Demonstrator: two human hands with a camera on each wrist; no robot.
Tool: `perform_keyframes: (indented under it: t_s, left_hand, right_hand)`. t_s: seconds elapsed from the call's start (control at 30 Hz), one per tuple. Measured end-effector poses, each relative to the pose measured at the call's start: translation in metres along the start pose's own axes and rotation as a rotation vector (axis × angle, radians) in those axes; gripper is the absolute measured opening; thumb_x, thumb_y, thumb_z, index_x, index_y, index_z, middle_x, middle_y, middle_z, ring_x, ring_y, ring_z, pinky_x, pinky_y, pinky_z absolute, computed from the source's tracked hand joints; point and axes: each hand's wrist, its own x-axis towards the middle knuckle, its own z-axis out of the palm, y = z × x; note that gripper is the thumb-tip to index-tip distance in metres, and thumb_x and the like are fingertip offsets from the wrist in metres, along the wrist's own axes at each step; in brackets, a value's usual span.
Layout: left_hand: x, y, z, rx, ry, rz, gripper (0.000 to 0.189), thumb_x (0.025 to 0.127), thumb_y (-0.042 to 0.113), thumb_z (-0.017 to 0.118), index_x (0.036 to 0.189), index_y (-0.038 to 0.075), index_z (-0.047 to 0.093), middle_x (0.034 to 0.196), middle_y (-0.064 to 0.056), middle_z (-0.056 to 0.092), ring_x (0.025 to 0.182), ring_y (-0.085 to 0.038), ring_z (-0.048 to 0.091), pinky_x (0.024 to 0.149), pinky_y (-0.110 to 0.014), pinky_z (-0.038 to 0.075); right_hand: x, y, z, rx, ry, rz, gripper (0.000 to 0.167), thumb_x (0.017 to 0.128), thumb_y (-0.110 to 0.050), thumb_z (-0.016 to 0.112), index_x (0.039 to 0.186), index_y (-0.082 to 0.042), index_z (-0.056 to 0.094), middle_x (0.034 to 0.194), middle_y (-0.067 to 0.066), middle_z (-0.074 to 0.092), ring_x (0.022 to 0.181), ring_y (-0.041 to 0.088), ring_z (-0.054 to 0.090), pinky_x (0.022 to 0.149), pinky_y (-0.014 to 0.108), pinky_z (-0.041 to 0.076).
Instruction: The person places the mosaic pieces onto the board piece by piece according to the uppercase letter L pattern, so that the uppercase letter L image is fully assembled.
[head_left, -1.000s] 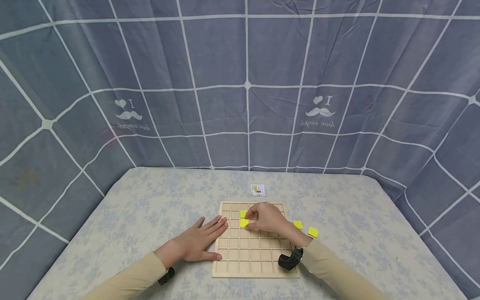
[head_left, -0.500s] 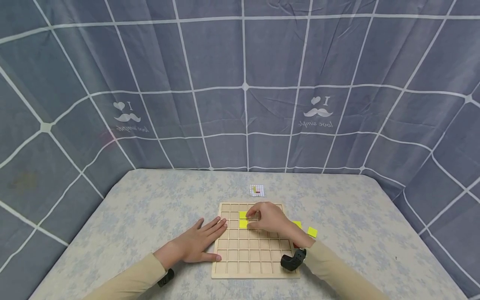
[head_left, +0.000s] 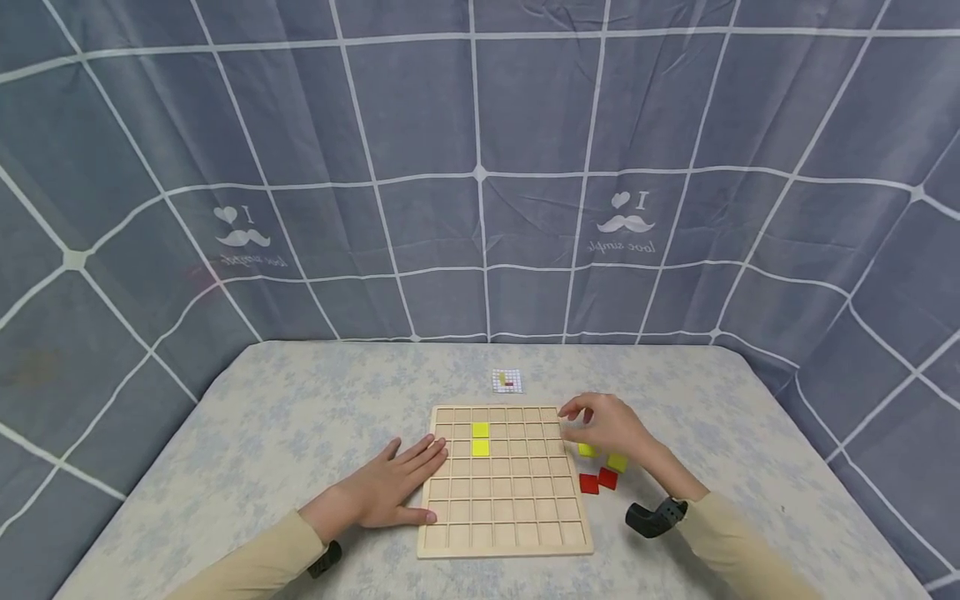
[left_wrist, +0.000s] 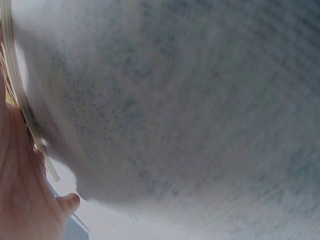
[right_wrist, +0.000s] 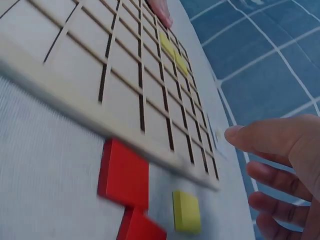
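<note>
A wooden grid board lies on the table with two yellow square tiles in neighbouring cells, one above the other. My left hand rests flat along the board's left edge, fingers straight. Over the board's upper right edge hovers my right hand, its fingers loosely bent with nothing between them. Beneath and beside it lie loose yellow tiles, partly hidden by the hand in the head view. Two red tiles sit just right of the board; the right wrist view shows a red tile close against its rim.
Behind the board lies a small printed card showing a grid with a yellow and red pattern. The table has a pale floral cloth, and a blue-grey checked curtain surrounds it at the back and sides.
My right hand has left the two yellow tiles on the board and moved right to the loose tiles, uncovering the red ones. The left hand stays on the board's edge.
</note>
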Motion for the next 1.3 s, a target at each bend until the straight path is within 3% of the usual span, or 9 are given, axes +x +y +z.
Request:
perform_keyframes:
  t_s: [0.27, 0.57, 0.97, 1.3]
  left_hand:
    - [0.0, 0.0, 0.002, 0.011, 0.007, -0.003, 0.087, 0.092, 0.067, 0.041, 0.156, 0.014, 0.016, 0.163, -0.005, 0.013, 0.15, -0.025, 0.012, 0.115, -0.061, 0.017]
    - [0.0, 0.001, -0.002, -0.027, -0.025, -0.012, 0.086, 0.092, 0.065, 0.043, 0.156, 0.015, 0.015, 0.163, -0.003, 0.01, 0.151, -0.024, 0.01, 0.116, -0.061, 0.014]
    - [0.0, 0.001, -0.001, -0.026, -0.022, -0.017, 0.086, 0.092, 0.066, 0.041, 0.156, 0.016, 0.014, 0.164, -0.002, 0.01, 0.151, -0.023, 0.009, 0.117, -0.06, 0.013]
    - [-0.002, 0.001, -0.002, -0.014, -0.016, -0.012, 0.086, 0.093, 0.066, 0.041, 0.156, 0.015, 0.015, 0.163, -0.003, 0.011, 0.151, -0.023, 0.01, 0.117, -0.06, 0.014]
  right_hand:
    - [-0.018, 0.029, -0.003, -0.041, -0.009, 0.032, 0.023, 0.075, -0.023, 0.082, 0.095, -0.014, 0.074, 0.084, -0.004, 0.068, 0.07, 0.008, 0.052, 0.057, 0.023, 0.043]
    - [-0.026, 0.042, 0.004, -0.045, -0.054, 0.108, 0.027, 0.072, -0.026, 0.083, 0.095, -0.015, 0.075, 0.081, -0.008, 0.065, 0.064, 0.008, 0.046, 0.054, 0.023, 0.039]
    - [-0.026, 0.046, -0.001, -0.033, -0.087, 0.058, 0.024, 0.074, -0.025, 0.082, 0.095, -0.016, 0.076, 0.078, -0.007, 0.062, 0.062, 0.007, 0.043, 0.053, 0.022, 0.036]
    - [-0.028, 0.048, 0.002, -0.069, -0.03, -0.005, 0.022, 0.072, -0.027, 0.082, 0.089, -0.015, 0.075, 0.069, -0.008, 0.057, 0.058, 0.002, 0.041, 0.051, 0.02, 0.035]
